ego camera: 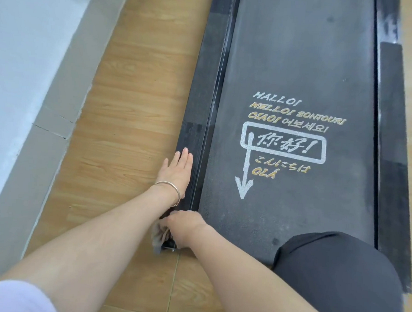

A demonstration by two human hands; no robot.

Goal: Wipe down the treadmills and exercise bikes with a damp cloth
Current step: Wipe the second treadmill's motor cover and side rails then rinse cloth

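Down low, the left hand (175, 171) lies flat on the left side rail (198, 107) of the treadmill (390, 117). Its fingers are straight and close together, and they hold nothing. A thin bracelet (172, 190) sits on that wrist. The right hand (184, 226) is at the treadmill's back corner, fingers curled round a grey-brown cloth (157, 236). The cloth is bunched at that corner, beside the wooden floor (144, 81). A knee (337, 270) in dark cloth rests on the black belt (300, 65).
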